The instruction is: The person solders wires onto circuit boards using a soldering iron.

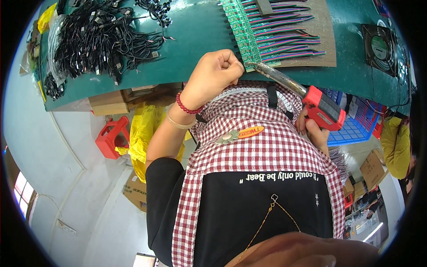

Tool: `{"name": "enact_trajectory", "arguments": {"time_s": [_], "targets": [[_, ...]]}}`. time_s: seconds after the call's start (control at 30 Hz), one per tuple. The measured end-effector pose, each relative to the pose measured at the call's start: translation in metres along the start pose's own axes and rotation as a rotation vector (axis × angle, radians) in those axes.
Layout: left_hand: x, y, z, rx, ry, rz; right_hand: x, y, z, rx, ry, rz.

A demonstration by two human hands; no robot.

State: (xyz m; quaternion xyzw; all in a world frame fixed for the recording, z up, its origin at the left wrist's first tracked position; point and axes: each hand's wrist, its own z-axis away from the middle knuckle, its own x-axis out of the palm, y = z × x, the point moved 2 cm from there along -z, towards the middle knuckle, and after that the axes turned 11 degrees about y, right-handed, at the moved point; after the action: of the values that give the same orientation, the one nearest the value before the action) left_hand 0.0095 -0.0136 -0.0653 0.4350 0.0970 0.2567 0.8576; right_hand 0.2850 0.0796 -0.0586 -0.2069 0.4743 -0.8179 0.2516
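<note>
My left hand (217, 73) is closed in a pinch at the near end of a row of green circuit boards (244, 38). Whatever its fingers hold is hidden from view. In my right hand (315, 132) is a red-bodied soldering iron (321, 107) with a long metal barrel. Its tip points left and reaches the nearest board, close to my left fingertips; whether it touches cannot be told. Multicoloured wires (289, 41) run rightward from the boards over a brown cardboard sheet (328, 33). A dark grey bar (264, 7) lies across the far boards.
A heap of black cables (100, 38) with metal plugs covers the left of the green table (195, 29). A square black fan (379, 48) stands at the right. Below the table edge are a red stool (110, 139), a yellow plastic bag (144, 133) and a blue crate (359, 122).
</note>
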Motion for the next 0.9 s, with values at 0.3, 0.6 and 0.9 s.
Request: {"name": "enact_trajectory", "arguments": {"time_s": [0.3,0.6,0.9], "targets": [[0.0002,-0.0005,-0.0014,0.014,0.014,-0.049,-0.0016,0.0027,0.0025,-0.034,-0.006,0.009],[0.0008,-0.0038,-0.0019,0.029,0.018,-0.005,-0.0021,-0.0003,0.0016,-0.05,-0.032,-0.062],[0.0005,-0.0021,-0.0014,0.024,0.014,-0.018,0.0001,0.0023,0.0018,-0.029,0.03,-0.039]]}}
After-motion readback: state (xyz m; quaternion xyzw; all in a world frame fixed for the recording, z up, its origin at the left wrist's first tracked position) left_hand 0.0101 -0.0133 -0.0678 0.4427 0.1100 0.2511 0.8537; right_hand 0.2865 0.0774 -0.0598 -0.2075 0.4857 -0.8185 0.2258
